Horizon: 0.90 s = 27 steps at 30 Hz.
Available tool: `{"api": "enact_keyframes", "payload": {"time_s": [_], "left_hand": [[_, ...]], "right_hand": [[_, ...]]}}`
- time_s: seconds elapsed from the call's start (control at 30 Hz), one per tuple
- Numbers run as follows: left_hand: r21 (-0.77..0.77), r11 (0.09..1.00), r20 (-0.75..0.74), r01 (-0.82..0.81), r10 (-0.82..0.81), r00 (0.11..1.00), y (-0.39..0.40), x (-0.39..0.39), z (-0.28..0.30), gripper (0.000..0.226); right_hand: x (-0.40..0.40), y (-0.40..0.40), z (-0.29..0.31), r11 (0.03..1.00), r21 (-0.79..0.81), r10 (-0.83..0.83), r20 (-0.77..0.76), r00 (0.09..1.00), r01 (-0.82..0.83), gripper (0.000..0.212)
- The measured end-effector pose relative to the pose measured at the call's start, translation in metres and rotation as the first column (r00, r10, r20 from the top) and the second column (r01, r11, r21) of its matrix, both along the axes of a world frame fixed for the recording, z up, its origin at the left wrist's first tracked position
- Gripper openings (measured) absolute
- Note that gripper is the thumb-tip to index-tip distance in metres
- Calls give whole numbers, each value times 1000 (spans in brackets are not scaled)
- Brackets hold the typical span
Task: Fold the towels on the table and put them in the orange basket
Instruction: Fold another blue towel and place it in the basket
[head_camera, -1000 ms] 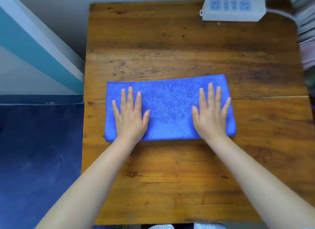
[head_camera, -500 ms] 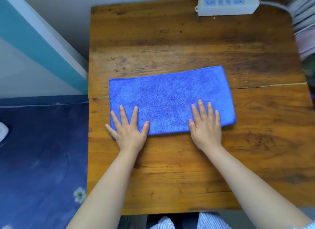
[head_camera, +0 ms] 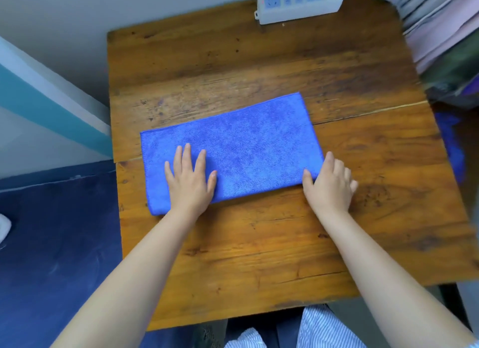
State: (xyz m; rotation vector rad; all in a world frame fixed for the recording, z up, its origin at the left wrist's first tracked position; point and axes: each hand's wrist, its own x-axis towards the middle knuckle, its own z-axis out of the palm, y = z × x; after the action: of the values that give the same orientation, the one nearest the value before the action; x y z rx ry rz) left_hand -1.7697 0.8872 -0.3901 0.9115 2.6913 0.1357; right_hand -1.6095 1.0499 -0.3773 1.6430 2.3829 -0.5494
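A blue towel point(head_camera: 241, 145), folded into a long rectangle, lies flat across the middle of the wooden table point(head_camera: 259, 249), slightly tilted. My left hand point(head_camera: 190, 182) rests flat on its left part, fingers straight and spread. At the near right corner is my right hand point(head_camera: 330, 183), its thumb on top of the cloth and its fingers curled round the right edge, pinching that corner. The orange basket is not in view.
A white power strip point(head_camera: 298, 3) lies at the table's far edge, its cable running right. Stacked fabrics point(head_camera: 443, 34) sit past the right edge, with something blue point(head_camera: 452, 145) below them. A dark blue cover point(head_camera: 51, 244) lies to the left.
My right hand slid from flat on the towel out to its near right corner and took hold of it. My left hand shifted slightly further onto the towel. The camera view tilted.
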Motion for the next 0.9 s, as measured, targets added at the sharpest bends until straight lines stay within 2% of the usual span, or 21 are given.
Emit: {"api": "enact_keyframes", "payload": {"time_s": [0.1, 0.2, 0.3, 0.4, 0.53, 0.6, 0.73, 0.8, 0.9], "left_hand": [[-31, 990, 29, 141, -140, 990, 49, -5, 9, 54], [-58, 968, 102, 244, -237, 966, 102, -10, 17, 53], [-67, 965, 194, 252, -235, 952, 149, -13, 20, 53], [-140, 957, 229, 254, -218, 949, 184, -16, 21, 55], [-153, 947, 305, 284, -228, 925, 224, -20, 23, 69], [-165, 944, 340, 286, -217, 915, 240, -25, 24, 71], [-20, 990, 529, 137, -106, 842, 273, -35, 28, 65], [42, 997, 585, 67, -78, 808, 287, -43, 32, 60], [110, 991, 609, 81, -132, 782, 301, -51, 48, 46]], "right_hand": [[-9, 1, 3, 988, -123, -96, 12, 995, 97, 56], [-17, 10, 7, 926, -290, -278, -89, 956, 242, 43], [-20, 23, 9, 836, -419, -440, -129, 888, 354, 41], [-19, 36, 10, 790, -483, -494, -138, 858, 377, 45], [-16, 70, 10, 785, -519, -480, -162, 862, 339, 46], [-18, 91, 10, 809, -504, -425, -145, 894, 303, 40], [-21, 132, 13, 873, -436, -288, -100, 952, 219, 13], [-24, 150, 18, 900, -395, -246, -109, 963, 185, 24], [-29, 174, 27, 962, -261, -135, -176, 975, 86, 18]]}}
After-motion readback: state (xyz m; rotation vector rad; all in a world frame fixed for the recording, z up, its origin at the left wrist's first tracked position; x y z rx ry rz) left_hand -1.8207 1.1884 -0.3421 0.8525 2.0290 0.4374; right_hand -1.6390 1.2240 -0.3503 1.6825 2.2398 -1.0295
